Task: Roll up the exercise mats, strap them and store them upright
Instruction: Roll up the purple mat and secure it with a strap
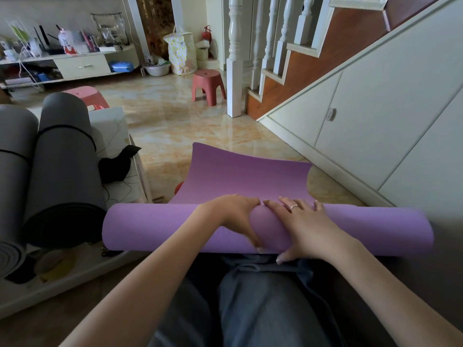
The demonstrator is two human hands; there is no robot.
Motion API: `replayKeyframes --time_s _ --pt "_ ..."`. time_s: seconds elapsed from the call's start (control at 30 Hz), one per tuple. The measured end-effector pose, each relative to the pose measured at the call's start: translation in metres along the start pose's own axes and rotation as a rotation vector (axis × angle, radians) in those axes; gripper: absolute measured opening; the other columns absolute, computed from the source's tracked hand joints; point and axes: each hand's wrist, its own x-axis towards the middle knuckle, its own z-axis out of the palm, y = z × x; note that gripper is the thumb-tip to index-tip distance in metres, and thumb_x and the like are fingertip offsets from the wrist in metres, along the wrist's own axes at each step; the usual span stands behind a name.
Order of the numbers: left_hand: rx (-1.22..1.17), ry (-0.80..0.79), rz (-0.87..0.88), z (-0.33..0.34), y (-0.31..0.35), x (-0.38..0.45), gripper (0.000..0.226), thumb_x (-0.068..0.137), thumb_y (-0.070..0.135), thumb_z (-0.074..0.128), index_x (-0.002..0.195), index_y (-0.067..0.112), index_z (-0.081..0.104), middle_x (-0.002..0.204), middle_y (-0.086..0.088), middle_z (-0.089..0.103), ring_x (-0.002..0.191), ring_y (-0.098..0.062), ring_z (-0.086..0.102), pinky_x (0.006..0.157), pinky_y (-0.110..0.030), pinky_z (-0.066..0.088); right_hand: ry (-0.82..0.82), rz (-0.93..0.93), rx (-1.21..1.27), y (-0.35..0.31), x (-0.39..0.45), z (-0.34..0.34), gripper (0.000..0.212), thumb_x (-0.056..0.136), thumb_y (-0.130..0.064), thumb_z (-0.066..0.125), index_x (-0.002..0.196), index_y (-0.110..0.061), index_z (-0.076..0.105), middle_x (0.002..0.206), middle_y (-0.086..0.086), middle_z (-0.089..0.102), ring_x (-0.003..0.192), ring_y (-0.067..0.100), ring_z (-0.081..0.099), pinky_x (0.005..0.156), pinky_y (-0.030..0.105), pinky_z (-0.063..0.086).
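We grip the purple mat (155, 226) roll w/ both hands, left hand (235, 216) & right hand (305, 229) curled round it.

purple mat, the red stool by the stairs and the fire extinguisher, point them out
purple mat (155, 226), head view, left part of the roll
red stool (208, 77), head view, seat edge
fire extinguisher (207, 33), head view, red body

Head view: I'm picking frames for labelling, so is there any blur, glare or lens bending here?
Head view: the left hand is slightly motion-blurred at its fingertips on the rolled purple foam mat; window light glares off the glossy marble-patterned floor tiles; the wide lens bows the white stair panelling.
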Motion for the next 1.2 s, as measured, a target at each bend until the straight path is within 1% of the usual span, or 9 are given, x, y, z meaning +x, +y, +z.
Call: replayKeyframes --time_s 0.1,0.2,0.3,0.5,0.67,0.83,0.97,1.07,1.2 --pt "0.052 0.011 -0.047 0.003 -0.001 -0.001 0.107 0.047 0.067 0.083 0.137 0.037 0.033 0.133 0.01 0.052 0.117 -0.021 0.052 0.098 -0.042 0.044 0.033 -0.014 -0.031 -0.003 0.007 -0.001 0.124 0.055 -0.07 0.075 0.15 -0.039 0.0 0.146 0.004 0.036 0.13 0.028 0.038 0.105 0.054 0.03" --pt "0.214 0.086 -0.034 0.01 0.0 -0.009 0.118 0.048 0.065 0.083 0.144 0.033 0.022 0.14 0.004 0.042 0.125 -0.026 0.044 0.102 -0.049 0.039 0.039 -0.022 -0.004 0.001 0.012 -0.001 0.123 0.051 -0.072 0.074 0.148 -0.039 0.008 0.137 0.002 0.045 0.124 0.028 0.044 0.1 0.052 0.034" --pt "0.27 0.146 -0.007 0.017 0.0 -0.016 0.114 0.052 0.06 0.085 0.144 0.031 0.022 0.135 0.001 0.046 0.121 -0.026 0.046 0.098 -0.049 0.038 0.044 -0.036 0.025 0.003 0.014 -0.003 0.12 0.047 -0.074 0.073 0.145 -0.04 0.013 0.134 0.001 0.049 0.121 0.028 0.045 0.098 0.051 0.036" --pt "0.257 0.154 0.045 0.007 0.007 -0.023 0.095 0.052 0.058 0.085 0.13 0.03 0.038 0.121 0.002 0.06 0.105 -0.024 0.059 0.084 -0.039 0.049 -0.009 -0.058 0.084 -0.001 0.003 -0.013 0.112 0.049 -0.069 0.078 0.142 -0.04 0.022 0.131 0.0 0.053 0.12 0.027 0.048 0.096 0.047 0.038" --pt "0.186 0.004 0.078 0.003 0.018 -0.038 0.093 0.054 0.052 0.088 0.131 0.032 0.04 0.125 0.003 0.059 0.107 -0.022 0.057 0.09 -0.037 0.048 -0.117 -0.11 0.217 -0.004 -0.016 -0.024 0.107 0.046 -0.064 0.084 0.136 -0.042 0.031 0.131 -0.006 0.056 0.116 0.021 0.055 0.094 0.039 0.046" --pt "0.169 -0.162 0.061 0.007 0.028 -0.059 0.082 0.056 0.057 0.085 0.125 0.04 0.044 0.123 0.007 0.058 0.108 -0.019 0.055 0.097 -0.041 0.046 -0.308 -0.155 0.229 -0.016 -0.042 -0.038 0.093 0.056 -0.059 0.084 0.134 -0.043 0.037 0.133 -0.014 0.055 0.116 0.014 0.055 0.096 0.031 0.045" --pt "0.129 -0.39 0.03 0.015 0.031 -0.069 0.08 0.06 0.057 0.082 0.127 0.043 0.041 0.131 0.01 0.051 0.119 -0.02 0.049 0.103 -0.045 0.04 -0.497 -0.154 0.232 -0.026 -0.057 -0.039 0.088 0.061 -0.06 0.081 0.135 -0.044 0.037 0.136 -0.014 0.051 0.119 0.012 0.052 0.101 0.031 0.043" --pt "0.092 -0.427 0.01 0.02 0.029 -0.07 0.075 0.068 0.052 0.079 0.131 0.04 0.04 0.131 0.008 0.05 0.12 -0.022 0.048 0.103 -0.048 0.039 -0.495 -0.141 0.279 -0.026 -0.063 -0.034 0.086 0.064 -0.059 0.08 0.135 -0.045 0.035 0.135 -0.015 0.05 0.117 0.012 0.052 0.098 0.03 0.043" --pt "0.1 -0.442 -0.042 0.021 0.025 -0.065 0.077 0.072 0.052 0.076 0.136 0.037 0.035 0.135 0.004 0.045 0.121 -0.024 0.045 0.102 -0.046 0.038 -0.398 -0.128 0.398 -0.02 -0.06 -0.026 0.088 0.058 -0.06 0.082 0.132 -0.05 0.033 0.136 -0.022 0.045 0.118 0.008 0.05 0.101 0.03 0.042"
